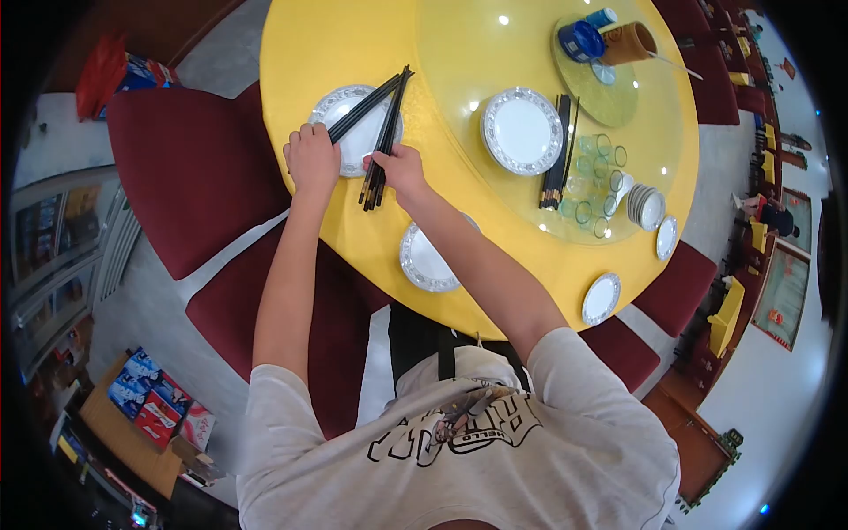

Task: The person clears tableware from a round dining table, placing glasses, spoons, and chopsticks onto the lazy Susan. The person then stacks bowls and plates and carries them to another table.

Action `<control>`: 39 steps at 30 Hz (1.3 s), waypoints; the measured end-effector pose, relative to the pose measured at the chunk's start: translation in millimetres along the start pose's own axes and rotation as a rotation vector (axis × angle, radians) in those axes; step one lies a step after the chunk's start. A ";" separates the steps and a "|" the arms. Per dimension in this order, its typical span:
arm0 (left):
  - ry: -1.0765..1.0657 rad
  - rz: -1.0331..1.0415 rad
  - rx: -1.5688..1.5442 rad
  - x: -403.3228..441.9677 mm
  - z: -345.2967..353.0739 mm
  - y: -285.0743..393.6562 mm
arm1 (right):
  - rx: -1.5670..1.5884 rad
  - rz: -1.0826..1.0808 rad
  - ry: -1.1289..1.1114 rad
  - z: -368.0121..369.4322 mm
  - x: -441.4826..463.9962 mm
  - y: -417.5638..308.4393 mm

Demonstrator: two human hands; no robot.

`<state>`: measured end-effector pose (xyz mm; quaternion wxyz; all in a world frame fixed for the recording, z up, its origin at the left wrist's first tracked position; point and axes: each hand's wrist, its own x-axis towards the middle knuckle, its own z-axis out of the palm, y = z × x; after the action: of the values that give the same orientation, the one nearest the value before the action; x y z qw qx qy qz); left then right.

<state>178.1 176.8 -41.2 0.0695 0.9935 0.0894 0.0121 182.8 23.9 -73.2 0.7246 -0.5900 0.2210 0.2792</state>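
Note:
My left hand (314, 161) is closed around the lower end of a bundle of black chopsticks (364, 108) that slants up to the right. A second bundle of black chopsticks (389, 124) is gripped in my right hand (399, 168), its lower ends fanning out below the fingers. The two bundles meet near their upper tips. Both cross over a white plate (329, 104) with a patterned grey rim, partly hidden by the hands and chopsticks. Another patterned plate (426, 261) lies at the table's near edge, partly behind my right forearm.
On the yellow table (340, 44), a glass turntable (450, 53) carries stacked plates (523, 131), more chopsticks (555, 159), several glasses (583, 185), small dishes (647, 208) and a blue container (581, 41). Dark red chairs (185, 168) surround the table. Boxes (146, 402) stand lower left.

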 end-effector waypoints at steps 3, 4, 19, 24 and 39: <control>-0.037 0.049 0.008 -15.2 9.3 17.0 | 0.000 -0.013 0.007 -9.8 -2.7 5.4; -0.080 0.066 -0.028 -24.7 11.3 25.5 | -0.005 -0.044 0.008 -12.7 -3.8 9.9; -0.460 -0.152 -0.805 -211.4 -16.4 188.0 | -0.012 -0.194 0.154 -174.1 -167.8 48.2; -0.390 0.013 -0.799 -245.1 0.5 282.4 | 0.074 -0.238 0.366 -235.4 -177.4 58.0; -0.560 0.031 -0.746 -197.3 17.3 347.1 | 0.360 -0.230 0.229 -285.1 -162.9 13.4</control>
<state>45.7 -199.2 -11.9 0.4434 0.8669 0.0417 -0.2242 54.8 -276.6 -35.9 0.8153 -0.5005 0.2794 0.0822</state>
